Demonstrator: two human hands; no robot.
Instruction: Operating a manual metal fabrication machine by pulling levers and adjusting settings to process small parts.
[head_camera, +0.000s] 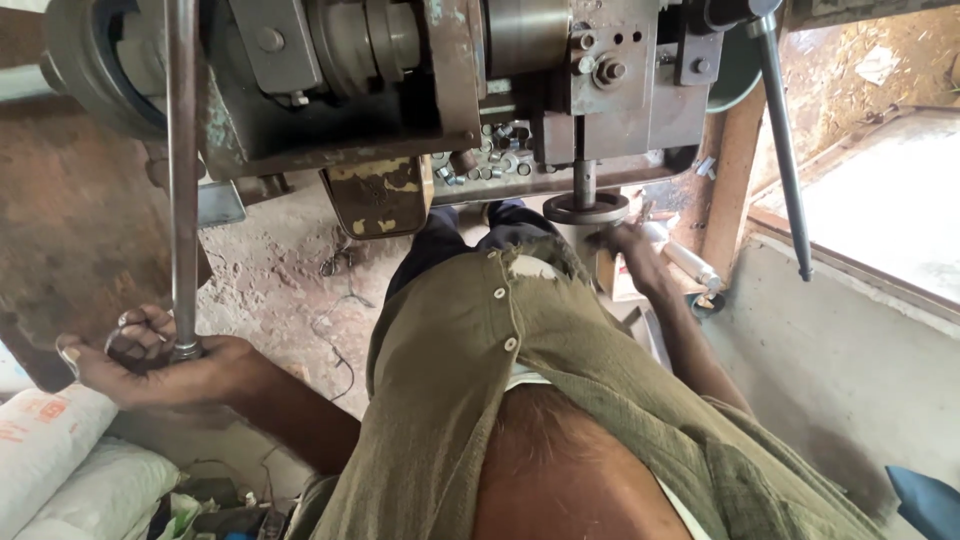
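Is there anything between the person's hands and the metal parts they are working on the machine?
Nothing visible. The left hand already grips the long steel lever, and the right hand touches the round metal disc under the machine's spindle.

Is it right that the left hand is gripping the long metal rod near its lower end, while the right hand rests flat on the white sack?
Not quite. The left hand does grip the long metal rod near its lower end, but the right hand is not on the white sack; the head view shows it at the round metal part under the machine.
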